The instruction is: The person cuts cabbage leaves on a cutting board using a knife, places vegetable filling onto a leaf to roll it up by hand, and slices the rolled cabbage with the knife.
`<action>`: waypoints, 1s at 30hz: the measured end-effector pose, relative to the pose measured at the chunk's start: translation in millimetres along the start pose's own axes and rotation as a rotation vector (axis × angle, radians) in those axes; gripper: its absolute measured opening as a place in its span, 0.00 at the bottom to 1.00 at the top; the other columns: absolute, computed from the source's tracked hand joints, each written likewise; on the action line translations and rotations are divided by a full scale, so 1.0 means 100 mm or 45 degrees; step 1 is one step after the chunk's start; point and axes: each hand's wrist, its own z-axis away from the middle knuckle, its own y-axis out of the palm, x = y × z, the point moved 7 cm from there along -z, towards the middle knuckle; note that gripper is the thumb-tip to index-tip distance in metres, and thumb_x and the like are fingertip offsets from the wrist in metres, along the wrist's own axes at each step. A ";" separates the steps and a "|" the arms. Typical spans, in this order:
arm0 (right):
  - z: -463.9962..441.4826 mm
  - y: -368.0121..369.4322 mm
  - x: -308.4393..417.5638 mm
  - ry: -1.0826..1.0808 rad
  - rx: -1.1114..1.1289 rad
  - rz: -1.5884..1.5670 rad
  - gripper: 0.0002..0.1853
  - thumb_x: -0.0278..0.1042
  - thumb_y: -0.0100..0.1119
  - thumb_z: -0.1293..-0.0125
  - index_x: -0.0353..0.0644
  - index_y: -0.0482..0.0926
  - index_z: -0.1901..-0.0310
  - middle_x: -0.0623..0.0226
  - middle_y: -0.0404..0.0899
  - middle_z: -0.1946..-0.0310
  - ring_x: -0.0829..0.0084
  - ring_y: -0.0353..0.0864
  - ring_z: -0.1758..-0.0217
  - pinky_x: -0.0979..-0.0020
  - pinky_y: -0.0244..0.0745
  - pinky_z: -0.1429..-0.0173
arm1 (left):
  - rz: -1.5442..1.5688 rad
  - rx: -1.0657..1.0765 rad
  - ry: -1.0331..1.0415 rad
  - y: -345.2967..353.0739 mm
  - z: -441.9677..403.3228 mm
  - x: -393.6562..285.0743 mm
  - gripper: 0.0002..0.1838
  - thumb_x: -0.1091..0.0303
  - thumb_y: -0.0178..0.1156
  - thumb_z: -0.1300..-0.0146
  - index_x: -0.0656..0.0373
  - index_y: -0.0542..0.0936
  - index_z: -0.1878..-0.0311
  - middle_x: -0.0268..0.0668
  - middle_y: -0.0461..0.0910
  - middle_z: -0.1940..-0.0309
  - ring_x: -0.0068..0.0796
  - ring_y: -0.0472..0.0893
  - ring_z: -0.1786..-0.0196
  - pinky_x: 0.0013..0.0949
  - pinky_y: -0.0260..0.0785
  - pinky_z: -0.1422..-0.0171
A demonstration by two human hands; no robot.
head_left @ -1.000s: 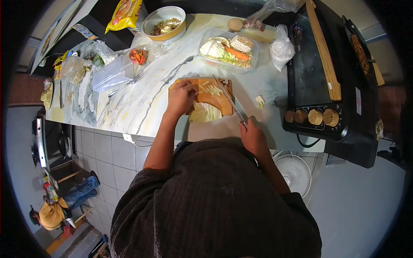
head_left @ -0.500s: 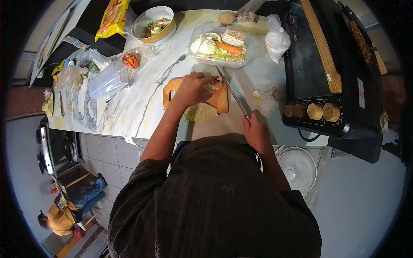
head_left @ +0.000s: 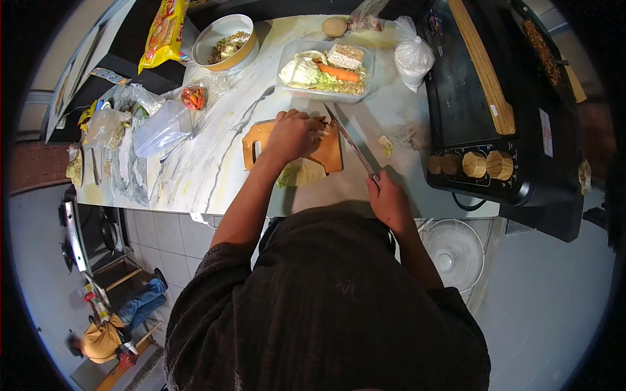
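My left hand (head_left: 291, 137) is closed over the wooden cutting board (head_left: 332, 156), fingers curled down on pale cabbage (head_left: 322, 132) whose shreds show beside the fingertips. A pale green cabbage leaf (head_left: 303, 172) lies at the board's near edge, partly under my wrist. In my right hand (head_left: 390, 199) is the handle of a long knife (head_left: 352, 144), its blade slanting up and left, just right of the board and apart from my left hand. A small cabbage scrap (head_left: 386, 146) lies on the counter right of the blade.
Beyond the board stands a clear plastic container (head_left: 355, 96) with cabbage, a carrot and a white block. A bowl (head_left: 249, 52), a bag of white powder (head_left: 413, 62) and a bag of chilies (head_left: 194, 97) surround it. A black griddle (head_left: 456, 91) borders the right; another person (head_left: 104, 339) sits lower left.
The view has shifted slightly, moving the counter items a little left and up. Both hands keep almost the same pose, the knife still beside the board. The other person's arm has moved.
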 end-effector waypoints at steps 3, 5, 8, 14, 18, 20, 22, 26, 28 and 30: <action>0.02 0.01 -0.01 -0.038 -0.007 0.002 0.18 0.49 0.52 0.26 0.39 0.71 0.58 0.45 0.82 0.70 0.36 0.81 0.63 0.41 0.74 0.59 | -0.045 0.012 0.057 0.01 -0.01 -0.02 0.10 0.63 0.67 0.47 0.46 0.87 0.60 0.34 0.83 0.62 0.38 0.80 0.51 0.42 0.67 0.43; 0.01 0.03 -0.01 -0.039 0.008 0.083 0.18 0.49 0.52 0.26 0.39 0.71 0.57 0.45 0.82 0.70 0.36 0.81 0.63 0.41 0.74 0.58 | -0.064 0.064 0.089 0.05 0.01 -0.05 0.12 0.64 0.68 0.47 0.47 0.87 0.57 0.36 0.83 0.60 0.40 0.80 0.51 0.43 0.67 0.43; 0.03 0.02 0.01 -0.058 0.003 0.066 0.18 0.49 0.51 0.26 0.39 0.71 0.56 0.44 0.82 0.71 0.36 0.81 0.64 0.41 0.75 0.58 | -0.047 0.070 0.063 0.10 0.04 -0.04 0.13 0.64 0.68 0.46 0.48 0.86 0.56 0.36 0.83 0.60 0.40 0.79 0.49 0.43 0.66 0.43; 0.06 0.09 -0.03 0.052 0.039 0.139 0.18 0.49 0.50 0.26 0.38 0.70 0.56 0.41 0.81 0.71 0.35 0.81 0.65 0.41 0.75 0.58 | -0.018 -0.022 -0.044 0.07 0.13 0.00 0.16 0.62 0.69 0.45 0.48 0.85 0.51 0.36 0.84 0.59 0.40 0.79 0.48 0.45 0.65 0.42; 0.04 0.16 -0.03 0.022 0.062 0.132 0.18 0.48 0.50 0.26 0.38 0.70 0.55 0.40 0.81 0.72 0.34 0.81 0.65 0.40 0.75 0.58 | 0.032 -0.162 -0.061 0.06 0.18 0.01 0.13 0.61 0.68 0.46 0.49 0.87 0.56 0.35 0.83 0.60 0.39 0.79 0.50 0.45 0.64 0.44; 0.01 0.18 0.03 -0.045 0.045 0.159 0.18 0.48 0.50 0.26 0.38 0.70 0.55 0.40 0.81 0.71 0.34 0.81 0.65 0.40 0.75 0.59 | 0.039 -0.249 -0.027 0.08 0.17 0.02 0.11 0.62 0.67 0.48 0.49 0.87 0.60 0.35 0.82 0.63 0.38 0.79 0.52 0.43 0.64 0.46; -0.05 0.22 0.07 -0.046 0.052 0.165 0.18 0.48 0.50 0.26 0.38 0.70 0.55 0.40 0.81 0.72 0.34 0.81 0.65 0.40 0.75 0.59 | 0.015 -0.251 -0.016 0.10 0.18 0.00 0.11 0.62 0.67 0.48 0.49 0.87 0.60 0.35 0.82 0.63 0.38 0.79 0.52 0.43 0.64 0.46; -0.04 0.18 0.13 -0.047 0.050 0.199 0.19 0.49 0.50 0.26 0.37 0.70 0.53 0.40 0.81 0.71 0.35 0.81 0.65 0.40 0.75 0.58 | 0.036 -0.265 -0.038 0.05 0.20 -0.02 0.13 0.61 0.67 0.49 0.49 0.87 0.58 0.35 0.82 0.62 0.39 0.78 0.51 0.44 0.64 0.45; -0.03 0.14 0.13 0.003 0.051 0.169 0.18 0.48 0.52 0.26 0.37 0.70 0.56 0.41 0.81 0.70 0.35 0.80 0.63 0.41 0.74 0.59 | 0.113 -0.176 -0.068 0.00 0.20 -0.05 0.15 0.61 0.67 0.49 0.49 0.86 0.56 0.36 0.81 0.59 0.40 0.77 0.48 0.45 0.64 0.44; 0.00 0.13 0.07 0.054 0.052 0.141 0.18 0.47 0.53 0.27 0.38 0.70 0.59 0.42 0.81 0.70 0.36 0.79 0.62 0.42 0.72 0.59 | 0.121 -0.133 -0.041 0.03 0.19 -0.03 0.17 0.60 0.69 0.49 0.49 0.85 0.53 0.37 0.80 0.57 0.40 0.77 0.47 0.45 0.63 0.42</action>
